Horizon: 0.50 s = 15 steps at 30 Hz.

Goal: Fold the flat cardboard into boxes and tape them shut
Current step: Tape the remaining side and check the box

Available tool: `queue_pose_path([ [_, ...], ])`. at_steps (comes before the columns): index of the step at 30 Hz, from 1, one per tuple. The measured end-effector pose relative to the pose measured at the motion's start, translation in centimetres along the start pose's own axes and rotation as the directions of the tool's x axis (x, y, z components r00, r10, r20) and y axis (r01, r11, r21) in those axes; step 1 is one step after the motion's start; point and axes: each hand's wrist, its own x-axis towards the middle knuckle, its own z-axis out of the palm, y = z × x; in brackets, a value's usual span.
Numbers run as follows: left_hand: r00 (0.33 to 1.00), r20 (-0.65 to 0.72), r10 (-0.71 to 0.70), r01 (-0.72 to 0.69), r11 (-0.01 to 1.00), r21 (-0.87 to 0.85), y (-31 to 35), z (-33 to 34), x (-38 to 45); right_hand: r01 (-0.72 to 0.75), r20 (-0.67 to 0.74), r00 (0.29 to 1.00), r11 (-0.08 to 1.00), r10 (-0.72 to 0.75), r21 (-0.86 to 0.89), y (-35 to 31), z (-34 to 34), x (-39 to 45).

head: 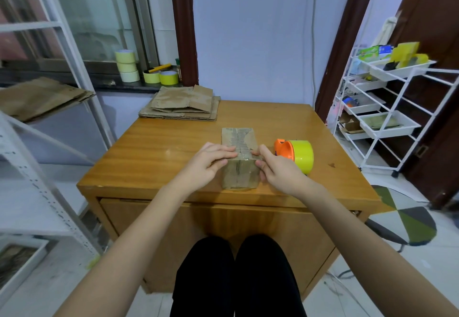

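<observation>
A small brown cardboard box (pixel 239 160) stands near the front middle of the wooden table (pixel 154 147), a tape seam running along its top and down its near face. My left hand (pixel 210 161) lies on the box's left top edge with fingers stretched across it. My right hand (pixel 274 169) holds the right top edge, thumb on top and fingers curled against the side. A yellow tape dispenser with an orange end (pixel 296 154) lies on the table just right of the box. A stack of flat cardboard (pixel 182 104) sits at the table's far left corner.
Several yellow tape rolls (pixel 128 65) stand on the window sill behind the table. A white metal shelf with more flat cardboard (pixel 37 98) is at the left. A white wire rack with trays (pixel 382 108) stands at the right, a patterned stool (pixel 407 215) below it.
</observation>
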Motion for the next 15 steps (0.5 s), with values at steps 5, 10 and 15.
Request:
queue_pose_path([
  [5,0.999,0.032,-0.021,0.019,0.998,0.066,0.8,-0.3,-0.4,-0.036,-0.01,0.999,0.996,0.036,-0.075,0.6,0.3,0.6],
  [10,0.997,-0.067,-0.025,0.042,0.966,0.254,2.3,0.0,-0.6,-0.179,-0.077,0.981,0.984,0.179,0.006,0.6,0.5,1.9],
  [15,0.981,-0.196,-0.004,0.079,0.923,0.377,3.9,1.5,-0.5,-0.335,0.026,0.939,0.89,0.344,0.309,-0.6,0.5,2.6],
])
